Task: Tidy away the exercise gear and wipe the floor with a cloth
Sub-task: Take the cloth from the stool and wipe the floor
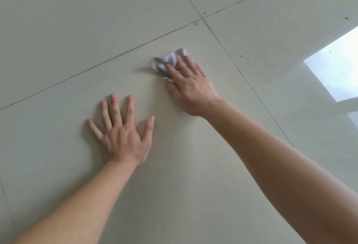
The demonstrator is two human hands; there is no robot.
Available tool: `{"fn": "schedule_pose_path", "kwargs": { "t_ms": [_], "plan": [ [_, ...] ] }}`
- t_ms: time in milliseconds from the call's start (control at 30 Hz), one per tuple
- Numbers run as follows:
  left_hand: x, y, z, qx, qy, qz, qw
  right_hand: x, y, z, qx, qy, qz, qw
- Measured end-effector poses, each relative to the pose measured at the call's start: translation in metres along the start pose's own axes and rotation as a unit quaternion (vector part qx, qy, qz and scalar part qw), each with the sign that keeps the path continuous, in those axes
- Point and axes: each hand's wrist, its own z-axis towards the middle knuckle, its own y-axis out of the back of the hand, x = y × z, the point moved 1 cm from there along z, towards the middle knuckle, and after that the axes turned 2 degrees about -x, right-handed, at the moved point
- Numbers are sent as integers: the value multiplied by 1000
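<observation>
cloth [170,60], pale lilac, crumpled under right hand [190,86]

Single view, head-worn, wide-angle. Looks forward and steeply down onto the floor [58,30]; tiles fill the frame edge to edge. Camera sits low and close to the floor: both forearms enter from the bottom edge and loom large, the right one filling the bottom right corner. Left hand [120,135] lies lower centre-left, flat on the tile. Right hand [190,88] sits near frame centre, farther out, on the cloth [170,59]. Frame is rolled: grout lines run diagonally and cross [202,18] above and right of centre. Farthest tiles at top, nearest at bottom. Bright reflection [337,65] is cut by the right edge. Slight blur at the cloth.
</observation>
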Motion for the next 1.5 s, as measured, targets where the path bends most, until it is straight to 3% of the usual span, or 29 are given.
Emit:
{"fn": "schedule_pose_path", "kwargs": {
  "t_ms": [133,300,367,567,667,833,900,967,1133,1200,1267,1333,1400,1500],
  "plan": [
    [0,0,0,7,-1,15,1000,-15,14,54,41,44,-29,998],
    [1,-1,0,18,-1,31,999,-88,54,122,2,-132,-51,990],
    [2,-1,1,20,0,31,999,-90,53,120,2,-159,-35,987],
    [1,-1,1,16,-1,17,1000,-33,7,-23,-9,-24,-4,1000],
    [1,0,2,13,-1,8,1000,-52,4,-88,22,3,-20,1000],
    [0,1,2,11,-8,3,1000,-109,23,-130,-23,-146,-20,989],
    [0,2,1,22,-11,7,1000,-87,12,-142,-40,-218,18,975],
    [2,4,0,41,-18,16,999,-49,-6,-163,-52,-235,37,970],
    [10,20,15,156,2,-64,986,54,-59,-250,-10,-76,36,996],
    [21,29,10,137,-23,-119,983,61,-67,-273,42,11,11,999],
    [31,37,-13,68,-79,-131,986,35,-56,-270,62,76,-23,995],
    [36,39,-51,34,-126,-136,982,-2,-36,-251,42,27,-37,998],
    [41,36,-92,42,-155,-140,977,-39,-13,-228,-8,-80,-40,996],
    [59,30,-132,45,-160,-121,979,-63,8,-204,-19,-232,-17,972]
  ]
}}
